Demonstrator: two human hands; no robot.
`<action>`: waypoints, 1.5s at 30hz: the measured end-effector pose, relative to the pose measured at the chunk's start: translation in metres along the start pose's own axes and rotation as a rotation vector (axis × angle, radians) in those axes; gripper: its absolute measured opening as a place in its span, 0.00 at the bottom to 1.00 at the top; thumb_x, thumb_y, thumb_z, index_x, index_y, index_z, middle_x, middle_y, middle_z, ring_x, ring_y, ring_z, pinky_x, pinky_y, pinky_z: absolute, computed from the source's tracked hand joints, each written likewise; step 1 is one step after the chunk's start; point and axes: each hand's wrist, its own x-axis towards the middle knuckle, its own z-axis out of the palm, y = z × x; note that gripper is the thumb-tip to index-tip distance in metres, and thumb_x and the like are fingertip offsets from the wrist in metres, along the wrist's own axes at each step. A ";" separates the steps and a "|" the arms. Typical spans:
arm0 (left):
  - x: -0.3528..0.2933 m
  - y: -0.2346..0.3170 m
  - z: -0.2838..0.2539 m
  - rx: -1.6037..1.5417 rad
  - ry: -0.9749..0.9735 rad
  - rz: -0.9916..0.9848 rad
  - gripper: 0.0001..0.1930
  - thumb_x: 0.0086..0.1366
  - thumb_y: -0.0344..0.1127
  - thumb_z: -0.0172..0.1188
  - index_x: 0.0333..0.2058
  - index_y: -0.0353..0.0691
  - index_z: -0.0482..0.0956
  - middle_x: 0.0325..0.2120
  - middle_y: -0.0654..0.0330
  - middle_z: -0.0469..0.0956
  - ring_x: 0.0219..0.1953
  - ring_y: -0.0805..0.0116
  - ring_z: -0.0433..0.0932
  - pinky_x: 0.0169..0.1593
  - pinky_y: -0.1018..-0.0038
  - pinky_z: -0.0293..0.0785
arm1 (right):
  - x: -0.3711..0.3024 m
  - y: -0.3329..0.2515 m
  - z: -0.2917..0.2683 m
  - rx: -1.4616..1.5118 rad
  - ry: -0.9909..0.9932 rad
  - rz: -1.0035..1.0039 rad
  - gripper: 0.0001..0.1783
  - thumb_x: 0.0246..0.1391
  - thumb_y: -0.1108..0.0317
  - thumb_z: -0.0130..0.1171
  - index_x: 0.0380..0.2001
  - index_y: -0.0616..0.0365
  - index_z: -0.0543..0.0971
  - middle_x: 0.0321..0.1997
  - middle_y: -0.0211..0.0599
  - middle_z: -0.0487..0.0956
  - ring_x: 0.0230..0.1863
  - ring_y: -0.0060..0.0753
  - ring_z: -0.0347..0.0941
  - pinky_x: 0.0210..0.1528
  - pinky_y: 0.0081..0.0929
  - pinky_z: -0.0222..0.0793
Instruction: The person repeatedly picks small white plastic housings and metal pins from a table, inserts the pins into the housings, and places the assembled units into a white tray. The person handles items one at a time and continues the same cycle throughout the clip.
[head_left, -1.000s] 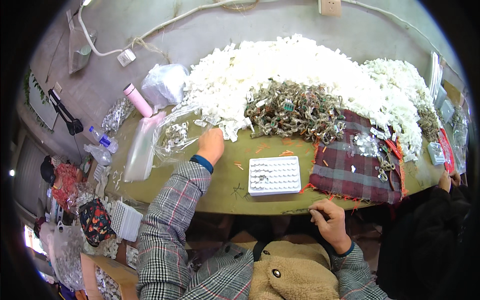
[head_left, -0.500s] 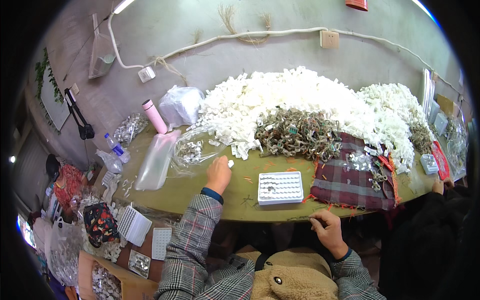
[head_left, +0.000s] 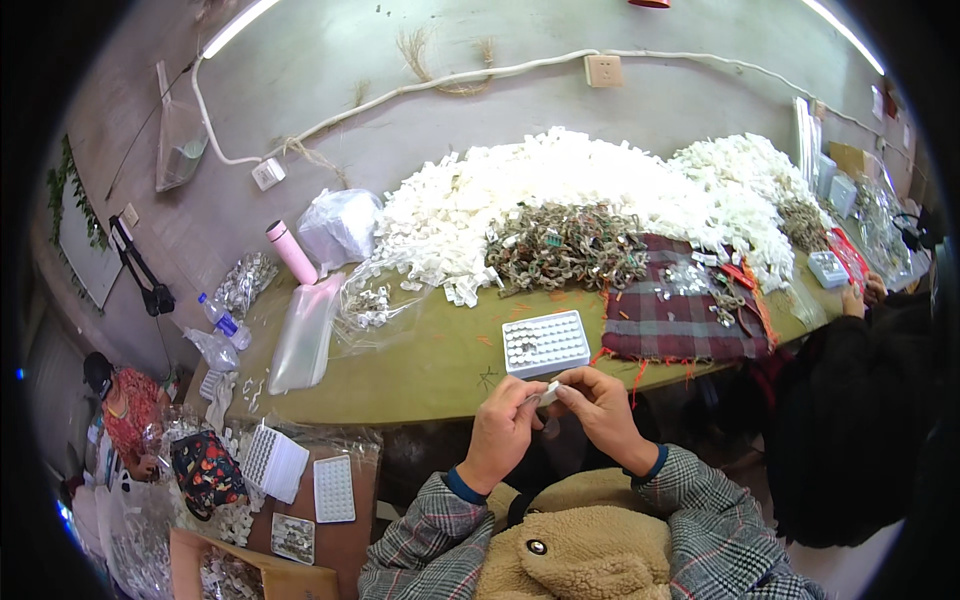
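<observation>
My left hand (head_left: 500,425) and my right hand (head_left: 603,412) are together in front of the table edge, closed on one small white plastic piece (head_left: 549,393) between their fingertips. Just beyond them sits a white tray (head_left: 572,330) with rows of small slots; a few small dark parts lie in its left side. Behind the tray spreads a heap of tangled brown-grey small parts (head_left: 570,250). A large pile of white plastic pieces (head_left: 545,170) rises against the wall.
A plaid cloth (head_left: 650,320) bearing small bits and a red-handled tool lies to the right. At left are a pink flask (head_left: 291,252), clear bags (head_left: 303,335) and a bottle (head_left: 225,322). Another person's hand (head_left: 853,300) is at far right; a seated person (head_left: 135,405) is at far left.
My left hand has come back from the table by the white pile with a small white piece. My right hand has moved left and up to meet it. The view has shifted slightly.
</observation>
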 end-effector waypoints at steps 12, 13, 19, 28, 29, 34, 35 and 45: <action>0.013 -0.013 -0.001 -0.722 0.286 -0.349 0.10 0.70 0.32 0.59 0.46 0.35 0.78 0.31 0.64 0.80 0.30 0.76 0.80 0.28 0.82 0.74 | 0.007 -0.020 0.021 -0.449 0.170 -0.411 0.08 0.56 0.74 0.63 0.36 0.67 0.77 0.31 0.47 0.79 0.31 0.39 0.77 0.35 0.31 0.72; 0.015 -0.016 0.000 -0.891 0.186 -0.422 0.10 0.70 0.34 0.60 0.45 0.36 0.78 0.31 0.64 0.80 0.31 0.76 0.80 0.29 0.81 0.75 | 0.011 -0.020 0.021 -0.521 0.206 -0.525 0.08 0.56 0.75 0.63 0.36 0.66 0.76 0.33 0.46 0.79 0.32 0.40 0.77 0.35 0.32 0.72; 0.008 -0.030 0.003 -1.266 -0.044 -0.624 0.09 0.69 0.39 0.61 0.41 0.40 0.78 0.31 0.65 0.81 0.33 0.76 0.80 0.29 0.81 0.76 | 0.009 -0.014 0.026 -0.793 0.200 -0.792 0.10 0.50 0.77 0.63 0.37 0.63 0.77 0.38 0.43 0.79 0.40 0.49 0.74 0.42 0.37 0.72; 0.009 -0.047 -0.029 -1.230 0.091 -0.504 0.07 0.69 0.37 0.62 0.39 0.40 0.79 0.30 0.64 0.81 0.29 0.77 0.80 0.28 0.83 0.76 | 0.024 -0.017 0.036 -0.933 -0.017 -0.860 0.15 0.48 0.77 0.64 0.42 0.62 0.79 0.43 0.43 0.80 0.45 0.48 0.75 0.48 0.38 0.72; 0.010 -0.051 -0.030 -1.192 0.141 -0.486 0.08 0.68 0.37 0.62 0.39 0.39 0.79 0.31 0.64 0.82 0.29 0.77 0.80 0.28 0.83 0.76 | 0.027 -0.019 0.030 -0.956 -0.006 -0.840 0.15 0.48 0.77 0.64 0.42 0.62 0.79 0.43 0.43 0.80 0.45 0.49 0.75 0.48 0.38 0.72; 0.019 -0.081 -0.032 -0.820 0.420 -0.300 0.07 0.66 0.33 0.64 0.38 0.38 0.77 0.31 0.63 0.82 0.28 0.78 0.79 0.28 0.83 0.73 | 0.072 -0.028 -0.014 -1.008 0.067 -0.449 0.06 0.50 0.75 0.65 0.33 0.65 0.81 0.34 0.45 0.80 0.37 0.47 0.77 0.41 0.37 0.73; 0.022 -0.087 -0.031 -0.750 0.462 -0.272 0.07 0.66 0.33 0.64 0.37 0.38 0.76 0.31 0.63 0.81 0.28 0.78 0.79 0.28 0.83 0.72 | 0.086 -0.031 -0.023 -1.015 0.018 -0.409 0.06 0.51 0.75 0.64 0.33 0.66 0.81 0.32 0.46 0.80 0.35 0.46 0.77 0.39 0.36 0.73; 0.029 -0.121 -0.023 -0.455 0.488 -0.290 0.09 0.66 0.28 0.63 0.41 0.31 0.76 0.29 0.64 0.79 0.27 0.80 0.75 0.32 0.80 0.72 | 0.209 -0.023 -0.021 -1.204 -0.346 -0.236 0.06 0.50 0.74 0.63 0.31 0.67 0.82 0.28 0.48 0.81 0.28 0.42 0.78 0.33 0.35 0.73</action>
